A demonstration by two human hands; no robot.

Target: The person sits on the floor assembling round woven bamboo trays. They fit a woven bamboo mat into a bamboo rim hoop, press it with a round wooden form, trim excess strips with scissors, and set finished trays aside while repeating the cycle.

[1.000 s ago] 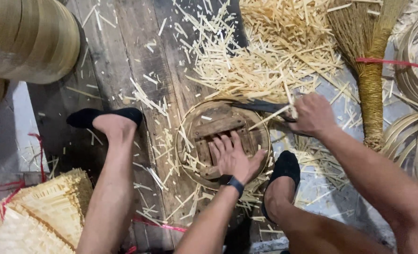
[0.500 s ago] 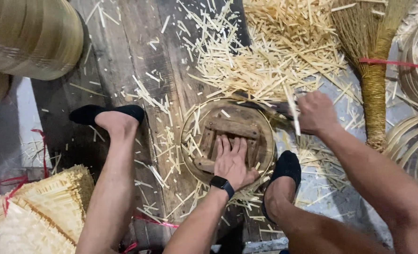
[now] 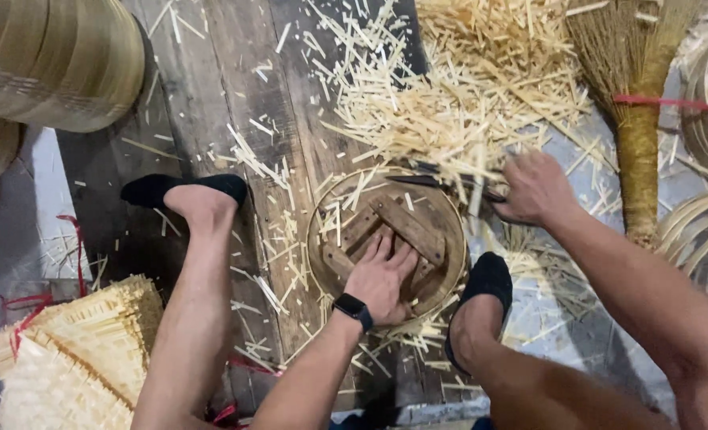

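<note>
1. Left hand [image 3: 382, 279] spread flat, pressing round wooden frame [image 3: 386, 239] on floor between both feet.
2. Right hand [image 3: 533, 189] clenched on dark knife [image 3: 441, 183], blade lying crosswise over frame's far rim.

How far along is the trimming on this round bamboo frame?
Done: many cut slivers litter the boards, so much trimming has happened. In hand: the left hand presses down on the frame; the right hand holds a knife at its far rim. Left: hoops lie at the right, apparently unworked.
</note>
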